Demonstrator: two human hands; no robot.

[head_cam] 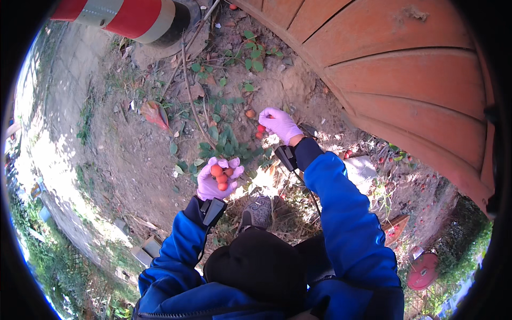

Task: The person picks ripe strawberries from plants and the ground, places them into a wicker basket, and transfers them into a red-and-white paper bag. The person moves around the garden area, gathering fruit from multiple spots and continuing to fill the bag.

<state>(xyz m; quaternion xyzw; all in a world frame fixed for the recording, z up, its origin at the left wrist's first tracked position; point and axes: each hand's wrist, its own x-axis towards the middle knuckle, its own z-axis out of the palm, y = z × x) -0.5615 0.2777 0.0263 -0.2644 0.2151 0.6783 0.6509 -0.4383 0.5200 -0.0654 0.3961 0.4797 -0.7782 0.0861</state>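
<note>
My left hand (218, 180), in a pink glove, is palm up and cups several small red-orange fruits (222, 179). To its upper right, my right hand (280, 124), also gloved in pink, is bent over the bare soil. A bit of red shows at its fingertips, so it seems to pinch a small fruit, mostly hidden by the fingers. Two red fruits (260, 131) lie on the ground just below those fingers, and an orange-brown one (250, 113) lies to their upper left. Green leafy plants (228, 144) grow between the hands.
An orange wooden plank structure (404, 72) curves along the upper right. A red-and-white striped post (132, 16) stands at the upper left. A long dry stem (190, 88) crosses the soil. More red fruits (348, 153) lie right of my right wrist. My patterned shoe (257, 212) is below.
</note>
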